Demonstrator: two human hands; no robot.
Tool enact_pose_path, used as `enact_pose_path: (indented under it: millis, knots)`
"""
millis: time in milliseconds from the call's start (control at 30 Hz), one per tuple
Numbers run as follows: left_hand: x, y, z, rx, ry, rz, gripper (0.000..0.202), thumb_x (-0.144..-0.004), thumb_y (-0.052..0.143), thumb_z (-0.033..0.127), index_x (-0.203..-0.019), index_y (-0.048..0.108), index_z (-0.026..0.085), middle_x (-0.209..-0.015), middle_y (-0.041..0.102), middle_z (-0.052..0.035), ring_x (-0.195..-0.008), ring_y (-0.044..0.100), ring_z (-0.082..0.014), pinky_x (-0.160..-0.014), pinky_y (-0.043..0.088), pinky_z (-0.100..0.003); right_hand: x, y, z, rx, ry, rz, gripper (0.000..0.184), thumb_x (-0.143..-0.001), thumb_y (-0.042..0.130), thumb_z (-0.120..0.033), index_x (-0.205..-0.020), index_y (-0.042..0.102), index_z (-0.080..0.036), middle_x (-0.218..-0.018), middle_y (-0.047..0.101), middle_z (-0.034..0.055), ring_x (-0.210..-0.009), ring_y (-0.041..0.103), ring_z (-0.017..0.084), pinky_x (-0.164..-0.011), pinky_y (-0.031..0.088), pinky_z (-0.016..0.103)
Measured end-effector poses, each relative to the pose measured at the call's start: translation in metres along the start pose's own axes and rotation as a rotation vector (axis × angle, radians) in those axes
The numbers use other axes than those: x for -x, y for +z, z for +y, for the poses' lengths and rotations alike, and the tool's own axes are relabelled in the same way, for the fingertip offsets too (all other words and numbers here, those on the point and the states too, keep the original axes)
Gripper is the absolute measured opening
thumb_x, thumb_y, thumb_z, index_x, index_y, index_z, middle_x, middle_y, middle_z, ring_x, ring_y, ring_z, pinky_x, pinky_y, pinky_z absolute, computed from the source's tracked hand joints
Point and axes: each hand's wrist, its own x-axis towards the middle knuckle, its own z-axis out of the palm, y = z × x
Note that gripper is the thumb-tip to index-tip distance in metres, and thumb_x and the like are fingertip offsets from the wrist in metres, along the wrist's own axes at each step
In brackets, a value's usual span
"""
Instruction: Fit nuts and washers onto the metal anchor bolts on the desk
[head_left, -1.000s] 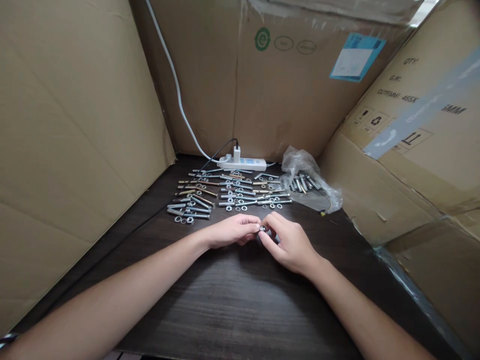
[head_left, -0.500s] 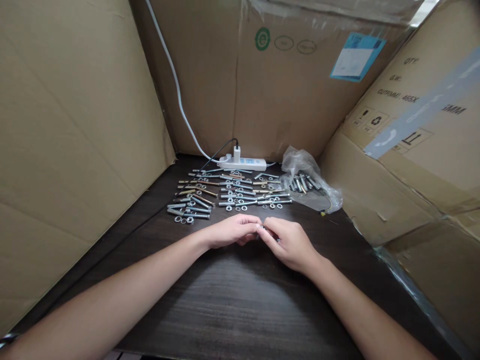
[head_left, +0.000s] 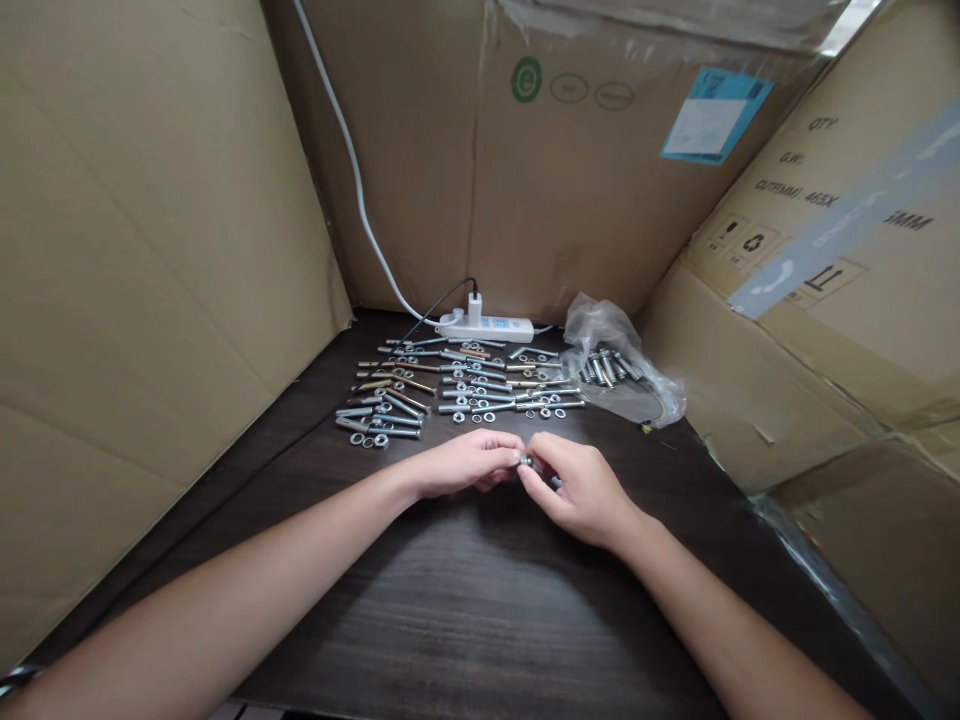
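My left hand [head_left: 481, 460] and my right hand [head_left: 571, 480] meet over the middle of the table, fingertips nearly touching. Between them is a small metal bolt [head_left: 527, 460], mostly covered by the fingers. My left thumb and index finger pinch its left end. The right fingers are closed round the other part, and a bit of metal shows under the palm. Beyond the hands lie loose bolts and sleeves [head_left: 474, 378] in rows, silver and brass-coloured. Hex nuts [head_left: 380, 441] and washers [head_left: 488, 416] are set out beside them.
A clear plastic bag [head_left: 626, 385] with several metal bolts lies at the back right. Behind the rows sits a white power strip [head_left: 495, 328] with a plugged-in charger. A black cable [head_left: 300, 436] crosses the left side. Cardboard boxes [head_left: 405, 150] wall in the dark table [head_left: 465, 620].
My right thumb has shifted slightly away from the left fingertips, so more of the bolt's metal shows between the hands. The arms and the laid-out parts stay as they were.
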Motion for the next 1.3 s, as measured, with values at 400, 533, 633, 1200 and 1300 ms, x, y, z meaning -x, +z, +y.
enact_pose_path:
  millis: [400, 533, 633, 1200, 1300]
  knots:
    - [-0.0001, 0.0005, 0.0012, 0.02, -0.001, -0.009, 0.028, -0.084, 0.053, 0.042, -0.08, 0.049, 0.014, -0.064, 0.032, 0.0053, -0.056, 0.027, -0.0073, -0.051, 0.021, -0.019, 0.001, -0.001, -0.0007, 0.048, 0.021, 0.024, 0.018, -0.087, 0.049, -0.032, -0.075, 0.046, -0.019, -0.07, 0.051, -0.0008, -0.062, 0.046, 0.012, -0.059, 0.032, 0.024]
    - [0.0004, 0.0006, 0.0017, 0.008, -0.003, -0.01, 0.029, -0.084, 0.053, 0.042, -0.078, 0.047, 0.015, -0.064, 0.032, 0.0054, -0.056, 0.027, -0.0073, -0.051, 0.02, -0.02, 0.0013, -0.0006, -0.0009, 0.036, -0.004, 0.007, 0.014, -0.088, 0.047, -0.03, -0.078, 0.049, -0.02, -0.071, 0.053, -0.0004, -0.063, 0.047, 0.013, -0.059, 0.032, 0.024]
    - [0.0005, 0.0008, 0.0021, 0.005, -0.001, -0.011, 0.029, -0.084, 0.053, 0.042, -0.077, 0.046, 0.015, -0.064, 0.032, 0.0054, -0.056, 0.027, -0.0072, -0.051, 0.021, -0.019, 0.0011, 0.0003, -0.0004, 0.042, -0.012, 0.011, 0.021, -0.09, 0.045, -0.032, -0.073, 0.046, -0.02, -0.068, 0.051, -0.0009, -0.061, 0.046, 0.012, -0.058, 0.031, 0.024]
    - [0.0003, 0.0006, 0.001, 0.014, 0.0, -0.007, 0.032, -0.082, 0.054, 0.044, -0.074, 0.044, 0.015, -0.064, 0.034, 0.005, -0.056, 0.027, -0.0073, -0.051, 0.022, -0.019, 0.0002, -0.0003, -0.0019, 0.111, -0.068, 0.06, 0.02, -0.09, 0.044, -0.031, -0.076, 0.052, -0.019, -0.07, 0.054, 0.0025, -0.067, 0.047, 0.015, -0.063, 0.034, 0.027]
    - [0.0004, 0.0018, 0.0026, 0.006, 0.006, -0.002, 0.031, -0.082, 0.054, 0.043, -0.074, 0.045, 0.015, -0.064, 0.033, 0.005, -0.056, 0.028, -0.0075, -0.05, 0.022, -0.019, -0.0005, 0.0006, -0.0004, 0.122, -0.052, 0.044, 0.027, -0.092, 0.042, -0.033, -0.071, 0.05, -0.019, -0.065, 0.052, 0.0011, -0.062, 0.046, 0.014, -0.06, 0.032, 0.026]
